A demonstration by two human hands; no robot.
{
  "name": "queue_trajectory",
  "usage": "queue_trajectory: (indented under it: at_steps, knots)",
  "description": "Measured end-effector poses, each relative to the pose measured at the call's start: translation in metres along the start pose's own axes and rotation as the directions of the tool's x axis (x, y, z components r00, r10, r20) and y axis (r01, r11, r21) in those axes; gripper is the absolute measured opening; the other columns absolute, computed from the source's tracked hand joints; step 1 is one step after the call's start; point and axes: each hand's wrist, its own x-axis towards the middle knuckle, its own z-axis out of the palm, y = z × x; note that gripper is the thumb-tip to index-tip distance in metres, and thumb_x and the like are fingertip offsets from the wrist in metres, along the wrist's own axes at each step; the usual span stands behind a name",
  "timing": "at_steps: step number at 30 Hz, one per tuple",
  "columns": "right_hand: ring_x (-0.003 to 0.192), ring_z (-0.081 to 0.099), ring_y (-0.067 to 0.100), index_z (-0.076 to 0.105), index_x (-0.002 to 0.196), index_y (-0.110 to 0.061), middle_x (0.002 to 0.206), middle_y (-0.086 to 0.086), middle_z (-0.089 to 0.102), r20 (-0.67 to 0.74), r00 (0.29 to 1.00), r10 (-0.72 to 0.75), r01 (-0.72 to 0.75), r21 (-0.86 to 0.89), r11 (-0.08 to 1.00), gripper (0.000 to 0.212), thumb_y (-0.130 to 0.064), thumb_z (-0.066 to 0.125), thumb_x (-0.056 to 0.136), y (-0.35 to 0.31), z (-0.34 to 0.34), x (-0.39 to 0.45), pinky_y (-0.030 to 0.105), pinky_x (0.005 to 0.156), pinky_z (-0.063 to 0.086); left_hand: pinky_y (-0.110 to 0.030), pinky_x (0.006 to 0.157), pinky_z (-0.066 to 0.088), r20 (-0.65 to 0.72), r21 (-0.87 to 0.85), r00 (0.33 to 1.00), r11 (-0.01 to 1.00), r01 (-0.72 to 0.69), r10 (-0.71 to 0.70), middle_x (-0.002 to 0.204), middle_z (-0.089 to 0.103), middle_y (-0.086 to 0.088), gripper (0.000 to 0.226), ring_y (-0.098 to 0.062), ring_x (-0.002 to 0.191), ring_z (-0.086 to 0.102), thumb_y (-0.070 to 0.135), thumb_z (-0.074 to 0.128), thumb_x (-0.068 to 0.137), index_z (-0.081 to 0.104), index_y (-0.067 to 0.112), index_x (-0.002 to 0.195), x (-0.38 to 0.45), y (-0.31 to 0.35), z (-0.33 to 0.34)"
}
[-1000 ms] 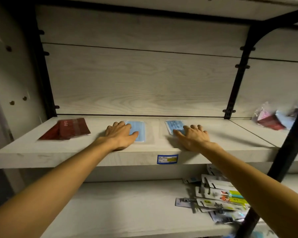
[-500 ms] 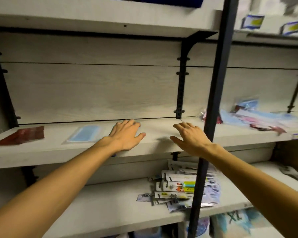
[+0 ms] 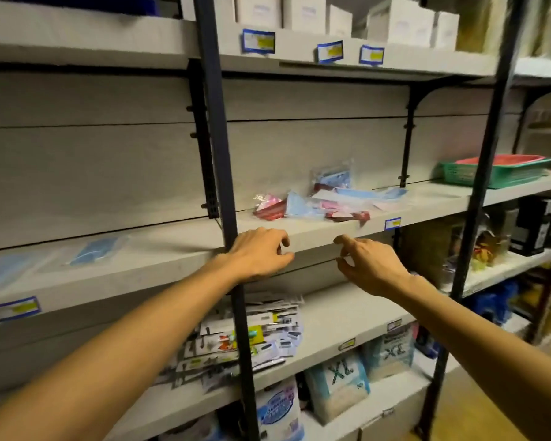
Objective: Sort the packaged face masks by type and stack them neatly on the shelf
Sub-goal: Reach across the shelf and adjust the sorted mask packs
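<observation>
Packaged face masks [image 3: 325,202] lie in a loose heap of pink, blue and dark red on the shelf [image 3: 299,232], just behind both hands. Neither grip holds anything: left hand [image 3: 258,254] and right hand [image 3: 368,265] hover at the shelf's front edge, fingers loosely curled. The packs look light, floppy and slick; pinching one by a film edge, or sliding it forward off the heap, seems safest.

mask pile [image 3: 325,202] | jumbled (pink, blue, red) | on shelf [image 3: 178,249]
</observation>
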Motion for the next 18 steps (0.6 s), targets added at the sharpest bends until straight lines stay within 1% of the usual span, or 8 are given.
queue_trajectory:
  at_steps: [3,6,8,10,12,14,16,18]
  knots:
    - [0.114,0.059,0.023,0.044,0.142,-0.023,0.124,0.000,0.066,-0.021,1.000,0.013,-0.014,-0.056,0.998,0.047,-0.038,0.050,0.098,0.039,-0.002,0.001,0.041,0.084,0.054,-0.036,0.081,0.054,0.011,0.051,1.000,0.999,-0.017,0.016,0.112,0.070,0.005,0.042,-0.020,0.098,0.065,0.051,0.054,0.092,0.062,0.027,0.126,0.043,0.023,0.009]
    - [0.115,0.058,0.023,0.045,0.141,-0.022,0.124,0.000,0.066,-0.069,0.997,0.022,-0.027,-0.079,0.996,0.046,-0.037,0.051,0.098,0.080,0.000,0.010,0.038,0.082,0.055,-0.036,0.080,0.054,-0.019,0.059,1.000,0.998,-0.013,0.014,0.120,0.069,0.000,0.043,-0.024,0.101,0.065,0.048,0.054,0.089,0.064,0.025,0.124,0.086,0.040,0.022]
    - [0.115,0.059,0.023,0.047,0.139,-0.022,0.124,0.001,0.067,-0.096,0.995,0.026,-0.034,-0.083,0.996,0.044,-0.035,0.052,0.097,0.107,0.005,0.019,0.036,0.080,0.055,-0.035,0.075,0.050,-0.035,0.062,0.999,0.998,-0.010,0.012,0.121,0.068,-0.003,0.041,-0.027,0.101,0.063,0.045,0.055,0.089,0.066,0.023,0.121,0.114,0.049,0.035]
    - [0.116,0.058,0.023,0.050,0.137,-0.022,0.124,0.001,0.067,-0.101,0.994,0.031,-0.041,-0.103,0.994,0.042,-0.034,0.052,0.096,0.133,0.008,0.033,0.036,0.078,0.055,-0.035,0.070,0.047,-0.041,0.065,0.999,0.998,-0.016,0.019,0.119,0.067,-0.004,0.037,-0.026,0.096,0.061,0.043,0.054,0.090,0.066,0.020,0.115,0.144,0.056,0.045]
    - [0.116,0.057,0.022,0.050,0.137,-0.021,0.125,0.000,0.068,-0.083,0.996,0.019,-0.031,-0.147,0.989,0.043,-0.035,0.052,0.095,0.160,0.011,0.054,0.036,0.078,0.054,-0.037,0.073,0.050,-0.040,0.076,0.999,0.997,-0.018,0.021,0.119,0.066,-0.004,0.035,-0.027,0.099,0.061,0.042,0.052,0.090,0.065,0.018,0.111,0.175,0.057,0.054]
    - [0.118,0.056,0.024,0.048,0.139,-0.020,0.126,0.003,0.067,-0.043,0.999,0.018,-0.025,-0.176,0.984,0.046,-0.036,0.053,0.096,0.183,0.010,0.082,0.038,0.084,0.053,-0.038,0.076,0.050,-0.026,0.109,1.000,0.994,-0.004,0.007,0.120,0.064,-0.005,0.036,-0.029,0.104,0.061,0.044,0.053,0.090,0.064,0.017,0.112,0.204,0.052,0.061]
    - [0.120,0.055,0.025,0.045,0.141,-0.020,0.129,0.004,0.065,-0.043,0.998,0.056,-0.062,-0.147,0.987,0.049,-0.039,0.053,0.097,0.202,0.012,0.110,0.040,0.089,0.053,-0.037,0.076,0.046,-0.015,0.140,1.000,0.990,0.007,-0.005,0.123,0.064,-0.006,0.041,-0.030,0.108,0.060,0.049,0.053,0.091,0.063,0.018,0.116,0.230,0.043,0.064]
    - [0.121,0.055,0.025,0.045,0.141,-0.020,0.131,0.003,0.063,-0.053,0.996,0.076,-0.082,-0.122,0.989,0.049,-0.042,0.052,0.098,0.217,0.019,0.134,0.040,0.090,0.053,-0.038,0.080,0.044,-0.018,0.138,0.999,0.990,0.035,-0.033,0.128,0.061,-0.006,0.046,-0.031,0.115,0.058,0.054,0.053,0.092,0.060,0.019,0.121,0.252,0.034,0.066]
